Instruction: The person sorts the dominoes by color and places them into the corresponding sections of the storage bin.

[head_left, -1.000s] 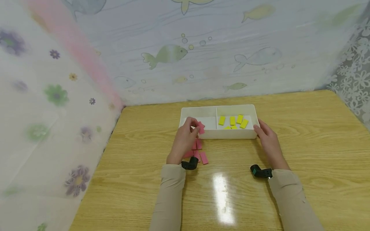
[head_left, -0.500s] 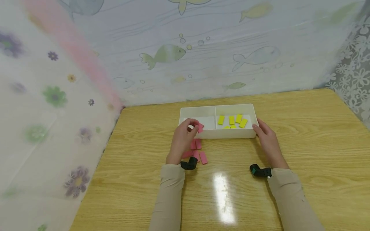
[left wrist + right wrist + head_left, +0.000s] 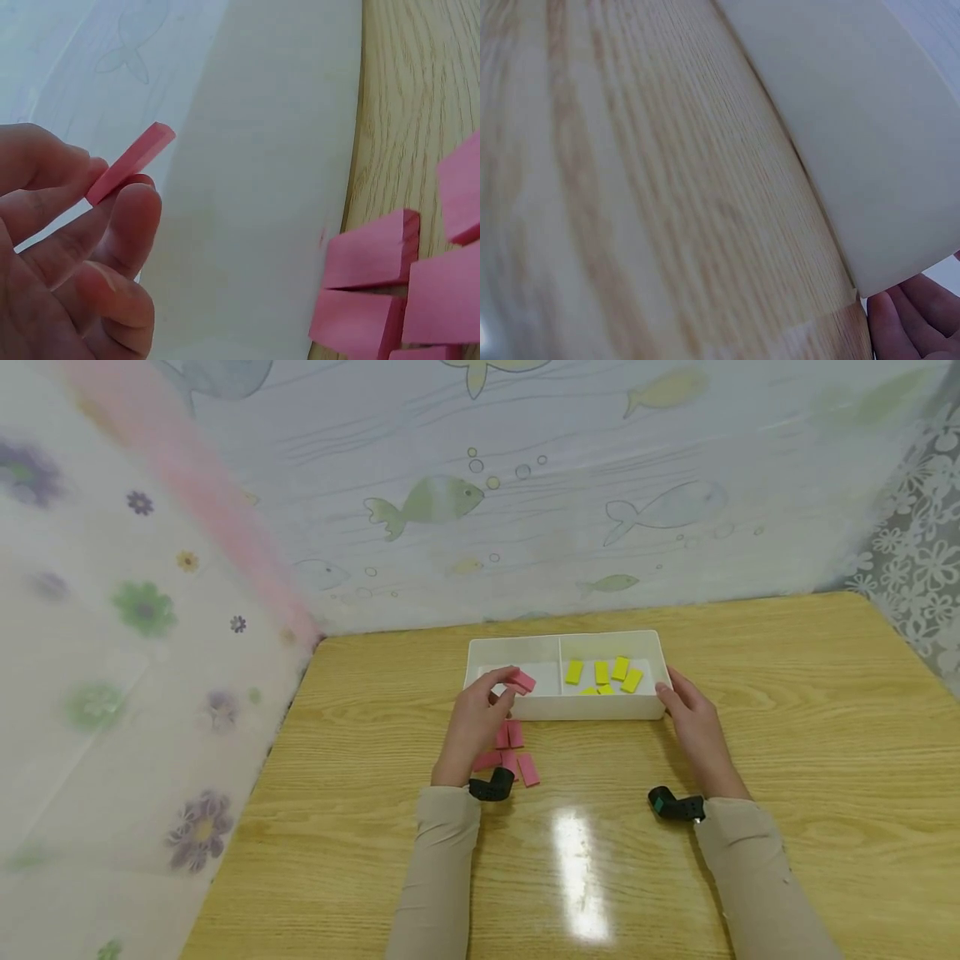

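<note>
In the head view my left hand (image 3: 476,718) is over the front wall of the left compartment of a white two-part box (image 3: 585,708). It pinches a small flat pink block (image 3: 525,681) by the fingertips; the left wrist view shows the same pink block (image 3: 133,161) tilted between the fingers. My right hand (image 3: 697,722) grips the box's right end, thumb at the front corner. Several yellow blocks (image 3: 573,672) lie in the right compartment. Several pink blocks (image 3: 529,770) lie on the table in front of the box, partly hidden by my left wrist.
The box stands on a wooden table (image 3: 360,835), near a wall cloth (image 3: 525,568) printed with fish. A flowered cloth (image 3: 142,718) hangs along the left side. Black wrist cameras (image 3: 675,806) sit on both wrists.
The pink block has turned in my left fingertips, its outer end now pointing to the right. My left hand has barely shifted, and my right hand stays on the box's end.
</note>
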